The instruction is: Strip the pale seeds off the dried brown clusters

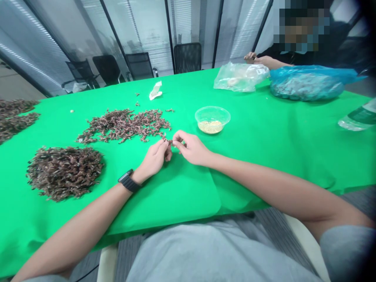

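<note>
Both hands meet above the green cloth, near the middle of the table. My left hand [158, 156], with a dark watch on its wrist, is closed in a pinch on a small dried brown piece [169, 141]. My right hand [189, 148] has its thumb and fingers pinched at the right end of that piece. Just beyond the hands lies a loose spread of similar dried brown pieces [123, 124]. A denser heap of them [65, 172] sits to the left of my left forearm. Behind my right hand stands a clear plastic bowl [225, 117] with pale yellowish bits in its bottom.
More brown pieces [16, 117] lie at the far left edge. A crumpled white tissue [155, 91], a clear bag [242, 77], a full blue bag [307, 83] and a bottle [360, 115] are on the table. Another person's hand [261, 59] shows behind the bags.
</note>
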Available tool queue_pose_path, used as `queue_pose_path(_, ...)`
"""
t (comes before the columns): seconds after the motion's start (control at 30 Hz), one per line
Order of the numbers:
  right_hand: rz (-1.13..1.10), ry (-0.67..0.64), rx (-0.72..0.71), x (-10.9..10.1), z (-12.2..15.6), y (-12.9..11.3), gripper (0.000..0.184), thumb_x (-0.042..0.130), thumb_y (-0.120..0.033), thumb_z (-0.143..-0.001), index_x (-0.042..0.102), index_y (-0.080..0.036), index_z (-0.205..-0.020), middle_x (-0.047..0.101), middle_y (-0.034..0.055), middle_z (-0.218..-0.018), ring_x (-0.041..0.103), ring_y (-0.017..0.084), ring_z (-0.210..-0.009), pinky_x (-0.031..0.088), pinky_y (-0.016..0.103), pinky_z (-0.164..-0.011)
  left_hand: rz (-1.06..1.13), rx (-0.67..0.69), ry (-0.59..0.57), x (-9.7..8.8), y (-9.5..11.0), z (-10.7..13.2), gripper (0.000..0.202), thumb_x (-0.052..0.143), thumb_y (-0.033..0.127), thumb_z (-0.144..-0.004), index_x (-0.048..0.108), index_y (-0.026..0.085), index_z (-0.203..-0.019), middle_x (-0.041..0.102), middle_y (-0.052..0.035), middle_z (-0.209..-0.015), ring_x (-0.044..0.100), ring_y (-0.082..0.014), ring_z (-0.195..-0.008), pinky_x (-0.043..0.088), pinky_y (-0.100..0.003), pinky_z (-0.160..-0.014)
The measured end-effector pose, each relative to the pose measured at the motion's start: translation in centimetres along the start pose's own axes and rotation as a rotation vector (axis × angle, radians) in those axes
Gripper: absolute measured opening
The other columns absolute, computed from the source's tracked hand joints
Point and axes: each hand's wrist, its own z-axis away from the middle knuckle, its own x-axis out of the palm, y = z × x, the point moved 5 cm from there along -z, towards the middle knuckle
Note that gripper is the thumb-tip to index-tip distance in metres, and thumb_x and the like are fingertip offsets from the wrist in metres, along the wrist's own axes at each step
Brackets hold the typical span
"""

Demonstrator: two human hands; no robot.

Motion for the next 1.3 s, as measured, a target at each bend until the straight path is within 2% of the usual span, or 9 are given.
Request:
queue_pose_path(0.17,0.008,0.005,0.015,-0.2,-0.1,0.0,0.009,0.049,-0.025,-0.097,0.051,-0.020,-0.089,0.056,-0.0011,-0.077,0.051,0.013,-0.068,0.038,0.026,-0.065,-0.154,-0.013,-0.020,-0.2,0.1,0.0,0.044,0.040,0.039,-0.102,0.054,0.019,-0.065,0.059,-0.0008,-0.061,0.053,-0.0137,-0.061,0.043,-0.028,-0.066)
queue_pose_path(0.43,0.024,-0.006,0.034,-0.2,-0.1,0.0,0.010,0.049,-0.026,-0.097,0.052,-0.019,-0.089,0.057,-0.0014,-0.075,0.052,0.013,-0.067,0.038,0.026,-0.065,-0.171,0.009,-0.020,-0.1,-0.1,0.1,0.046,0.043,0.049,-0.101,0.057,0.019,-0.069,0.062,-0.0008,-0.061,0.055,-0.0130,-0.058,0.044,-0.027,-0.063)
queue_pose_path(0.53,0.026,0.017,0.025,-0.2,-0.1,0.1,0.011,0.051,-0.027,-0.096,0.055,-0.019,-0.090,0.060,-0.0004,-0.078,0.054,0.013,-0.069,0.041,0.026,-0.066,-0.213,0.009,0.011,-0.2,0.1,0.0,0.046,0.042,0.046,-0.101,0.056,0.019,-0.067,0.062,-0.0006,-0.058,0.054,-0.0125,-0.054,0.044,-0.026,-0.062)
queue_pose_path(0.73,0.012,0.180,-0.019,-1.3,-0.1,-0.4,0.014,0.060,-0.031,-0.092,0.066,-0.018,-0.087,0.070,0.0044,-0.089,0.061,0.015,-0.077,0.048,0.027,-0.067,-0.333,0.012,0.056,-0.4,0.3,0.1,0.043,0.044,0.038,-0.099,0.054,0.020,-0.062,0.059,0.0011,-0.050,0.049,-0.0110,-0.045,0.039,-0.025,-0.055)
queue_pose_path(0.9,0.015,0.158,-0.018,-1.0,0.1,-0.7,0.014,0.063,-0.030,-0.089,0.070,-0.017,-0.086,0.072,0.0055,-0.090,0.063,0.016,-0.078,0.051,0.027,-0.067,-0.377,0.042,0.045,-0.1,0.5,0.2,0.039,0.047,0.030,-0.095,0.054,0.020,-0.059,0.059,0.0018,-0.046,0.048,-0.0102,-0.043,0.038,-0.024,-0.053)
queue_pose_path(1.07,0.017,0.136,-0.038,-0.7,0.3,-0.9,0.011,0.063,-0.025,-0.088,0.071,-0.017,-0.089,0.072,0.0062,-0.094,0.064,0.016,-0.080,0.053,0.027,-0.069,-0.386,0.056,0.038,0.1,0.7,0.3,0.035,0.048,0.027,-0.094,0.054,0.019,-0.060,0.060,0.0021,-0.047,0.049,-0.0096,-0.042,0.038,-0.023,-0.052)
queue_pose_path(1.3,0.035,0.141,-0.082,-0.8,0.3,-1.4,0.010,0.064,-0.025,-0.090,0.071,-0.018,-0.087,0.073,0.0051,-0.093,0.065,0.017,-0.084,0.052,0.029,-0.075,-0.385,0.054,0.029,0.3,0.9,0.4,0.034,0.048,0.025,-0.092,0.052,0.019,-0.058,0.059,0.0029,-0.045,0.047,-0.0091,-0.041,0.037,-0.022,-0.051)
